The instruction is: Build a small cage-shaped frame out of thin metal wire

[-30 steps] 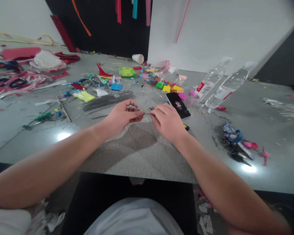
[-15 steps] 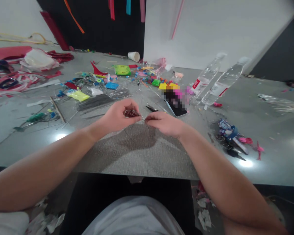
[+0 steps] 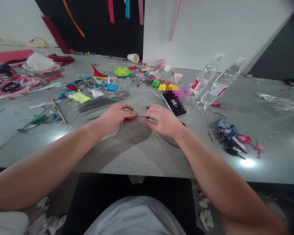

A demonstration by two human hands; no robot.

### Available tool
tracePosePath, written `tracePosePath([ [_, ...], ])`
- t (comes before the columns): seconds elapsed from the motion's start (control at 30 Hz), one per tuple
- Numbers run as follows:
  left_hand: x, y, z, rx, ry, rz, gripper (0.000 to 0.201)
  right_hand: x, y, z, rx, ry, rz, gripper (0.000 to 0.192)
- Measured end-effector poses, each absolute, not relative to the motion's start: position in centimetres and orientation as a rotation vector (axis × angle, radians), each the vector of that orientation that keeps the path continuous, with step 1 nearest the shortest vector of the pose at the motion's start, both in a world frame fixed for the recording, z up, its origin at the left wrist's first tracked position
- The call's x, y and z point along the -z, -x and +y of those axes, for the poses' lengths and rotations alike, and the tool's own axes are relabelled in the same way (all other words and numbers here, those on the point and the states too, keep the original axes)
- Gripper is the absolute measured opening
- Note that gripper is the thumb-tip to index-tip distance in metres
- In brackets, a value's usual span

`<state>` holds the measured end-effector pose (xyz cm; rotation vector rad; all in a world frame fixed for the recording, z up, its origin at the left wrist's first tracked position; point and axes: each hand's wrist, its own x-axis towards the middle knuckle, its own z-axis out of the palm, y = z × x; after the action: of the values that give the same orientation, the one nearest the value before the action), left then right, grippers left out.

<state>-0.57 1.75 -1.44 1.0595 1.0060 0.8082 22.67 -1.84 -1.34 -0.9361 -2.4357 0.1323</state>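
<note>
Head view: left hand [image 3: 117, 117] and right hand [image 3: 161, 120], both pinched on one thin wire piece [image 3: 137, 117] stretched between them, just above the grey table [image 3: 137, 153]. Black phone [image 3: 174, 103] just beyond the right hand; bundle of straight wires [image 3: 104, 100] beyond the left hand; two plastic bottles [image 3: 214, 81] further right of the phone.

1. A dark phone [image 3: 174, 103] lies right of centre.
2. Two clear plastic bottles [image 3: 214, 83] lean at upper right.
3. A paper cup [image 3: 133, 58] lies on its side, top centre.
4. A bundle of thin wires [image 3: 104, 101] sits left of centre.
</note>
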Motion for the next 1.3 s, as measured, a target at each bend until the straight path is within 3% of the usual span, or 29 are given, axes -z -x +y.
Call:
tracePosePath([
  [0.17, 1.72, 0.38, 1.75, -0.831, -1.064, 0.965, 0.027, 1.08, -22.93, -1.77, -0.101, 0.951, -2.481, 0.029],
  [0.47, 1.45, -0.05, 1.3, -0.928, -1.205, 0.893, 0.029, 1.51, -22.16, -1.89, -0.075, 1.088, -2.375, 0.025],
  [0.67, 1.08, -0.17, 0.89, -1.016, -1.531, 0.919, 0.031, 1.44, -22.0, -1.97, -0.391, 1.23, -2.143, 0.01],
  [0.9, 1.23, 0.09, 0.91, -1.089, -1.795, 0.946, 0.029, 0.74, -22.24, -2.15, -0.681, 1.361, -2.112, 0.019],
  [1.13, 1.25, 0.19, 0.88, -1.118, -1.899, 0.944, 0.026, 1.05, -22.48, -1.98, -0.576, 1.254, -2.209, 0.02],
  [1.3, 1.29, 0.13, 1.37, -1.046, -1.608, 0.976, 0.031, 1.12, -22.57, -2.18, -0.336, 1.194, -2.23, 0.013],
])
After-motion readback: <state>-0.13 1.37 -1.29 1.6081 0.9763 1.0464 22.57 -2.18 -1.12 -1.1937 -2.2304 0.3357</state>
